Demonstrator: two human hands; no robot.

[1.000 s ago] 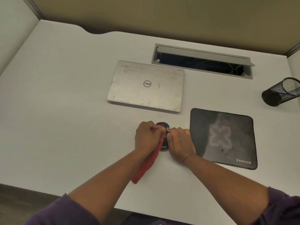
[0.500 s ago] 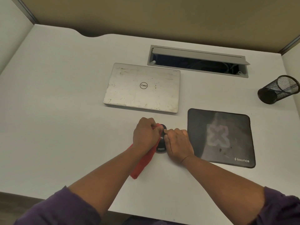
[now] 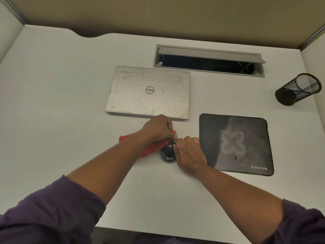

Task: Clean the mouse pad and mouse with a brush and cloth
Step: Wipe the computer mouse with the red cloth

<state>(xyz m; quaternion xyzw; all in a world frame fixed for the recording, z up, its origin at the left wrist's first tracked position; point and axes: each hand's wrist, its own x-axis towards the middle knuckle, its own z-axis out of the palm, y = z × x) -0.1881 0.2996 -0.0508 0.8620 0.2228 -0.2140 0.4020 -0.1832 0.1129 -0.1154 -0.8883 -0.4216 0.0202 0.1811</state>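
A small black mouse [image 3: 168,153] sits on the white desk, left of the dark mouse pad [image 3: 235,144]. My right hand [image 3: 189,154] grips the mouse's right side. My left hand [image 3: 158,128] holds a red cloth [image 3: 149,147] bunched against the mouse's front end. The cloth trails to the left under my forearm. The pad lies flat with a pale X print and small dark specks on it. No brush is in view.
A closed silver laptop [image 3: 149,92] lies just behind my hands. Behind it is an open grey cable tray [image 3: 209,60] in the desk. A black mesh pen cup [image 3: 297,89] stands at the right edge, leaning against the wall.
My left hand has moved the cloth from on top of the mouse to its front end, so most of the mouse body now shows. My right hand has stayed on the mouse.
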